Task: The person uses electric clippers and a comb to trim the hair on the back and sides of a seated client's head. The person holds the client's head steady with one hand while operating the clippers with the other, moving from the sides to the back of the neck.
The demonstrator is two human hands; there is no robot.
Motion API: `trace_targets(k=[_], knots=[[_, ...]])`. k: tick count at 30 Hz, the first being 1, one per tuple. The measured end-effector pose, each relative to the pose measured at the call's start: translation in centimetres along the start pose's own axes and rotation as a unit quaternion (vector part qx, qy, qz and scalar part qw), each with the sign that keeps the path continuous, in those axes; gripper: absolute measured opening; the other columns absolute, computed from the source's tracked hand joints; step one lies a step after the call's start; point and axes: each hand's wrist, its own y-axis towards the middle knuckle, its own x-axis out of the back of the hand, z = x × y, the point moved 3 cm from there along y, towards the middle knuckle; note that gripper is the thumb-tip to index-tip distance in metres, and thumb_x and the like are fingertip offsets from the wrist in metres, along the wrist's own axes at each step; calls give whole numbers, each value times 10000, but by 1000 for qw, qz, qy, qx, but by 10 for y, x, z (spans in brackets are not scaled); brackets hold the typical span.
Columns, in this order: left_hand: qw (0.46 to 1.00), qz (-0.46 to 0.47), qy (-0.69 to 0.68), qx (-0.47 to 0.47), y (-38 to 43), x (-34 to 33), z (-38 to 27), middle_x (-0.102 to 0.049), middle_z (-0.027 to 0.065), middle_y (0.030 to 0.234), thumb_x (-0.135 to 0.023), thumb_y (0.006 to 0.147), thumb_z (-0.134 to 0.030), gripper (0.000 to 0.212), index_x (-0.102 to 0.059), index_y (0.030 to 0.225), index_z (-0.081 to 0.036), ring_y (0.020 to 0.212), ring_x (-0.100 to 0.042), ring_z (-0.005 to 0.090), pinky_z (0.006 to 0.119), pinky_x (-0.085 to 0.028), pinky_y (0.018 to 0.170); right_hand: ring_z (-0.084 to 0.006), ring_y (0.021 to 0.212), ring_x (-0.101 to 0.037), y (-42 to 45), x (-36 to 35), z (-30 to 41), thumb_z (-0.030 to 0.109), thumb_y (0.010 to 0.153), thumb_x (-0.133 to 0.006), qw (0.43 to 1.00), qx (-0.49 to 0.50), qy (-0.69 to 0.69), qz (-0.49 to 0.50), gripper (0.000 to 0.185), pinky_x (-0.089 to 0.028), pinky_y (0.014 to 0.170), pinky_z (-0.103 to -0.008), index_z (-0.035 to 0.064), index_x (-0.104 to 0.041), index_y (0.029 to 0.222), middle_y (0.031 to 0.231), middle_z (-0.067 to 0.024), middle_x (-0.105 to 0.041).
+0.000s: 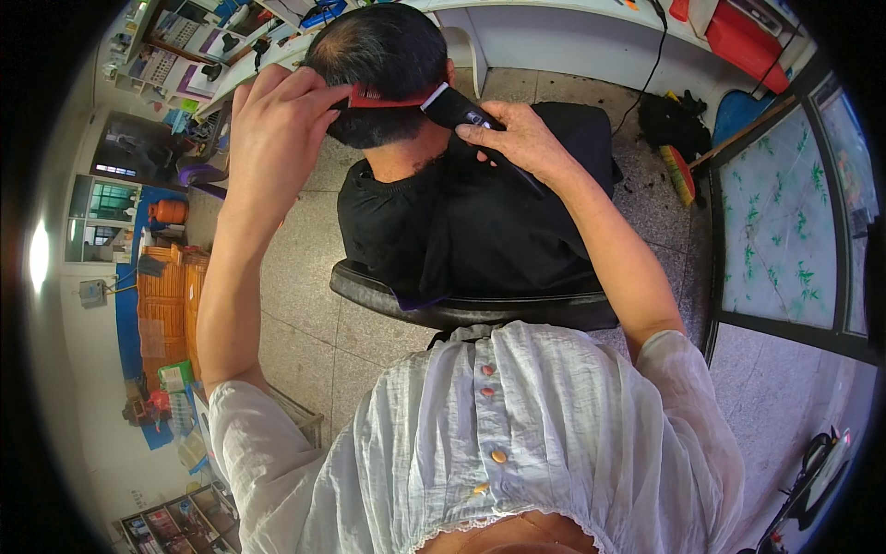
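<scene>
A person with short dark hair [377, 41] sits facing away from me, covered by a black barber's cape [477, 221]. With my left hand [280, 131] I hold the left end of a red comb [387, 97], which lies across the hair at the back of the head. My right hand [519, 138] is closed around black electric hair clippers [477, 131]. The clipper blade is at the comb's right end; whether they touch is not clear. Both hands are raised over the seated person's head and shoulder.
The black chair back [471, 311] stands between me and the seated person. A white counter [574, 17] runs beyond the head. At right are a broom [677, 173], a heap of cut hair [675, 121] and a framed glass door [779, 221]. Wooden furniture [163, 298] is at left.
</scene>
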Motion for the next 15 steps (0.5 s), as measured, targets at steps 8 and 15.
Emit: trace_targets(k=[8, 15], knots=[[998, -43, 29, -47, 6, 1, -6, -591, -21, 839, -675, 728, -95, 223, -722, 946, -111, 873, -534, 189, 339, -390, 773, -74, 635, -566, 6, 2, 22, 323, 842, -706, 998, 18, -54, 21, 356, -463, 561, -230, -11, -631, 943, 726, -11, -592], [996, -38, 47, -64, 10, 2, -8, -594, -8, 842, -667, 724, -86, 236, -716, 953, -107, 880, -539, 190, 331, -396, 795, -76, 646, -574, 15, -1, 43, 301, 860, -686, 989, 100, -105, 20, 314, -464, 577, -223, -1, -631, 927, 725, -15, -597]])
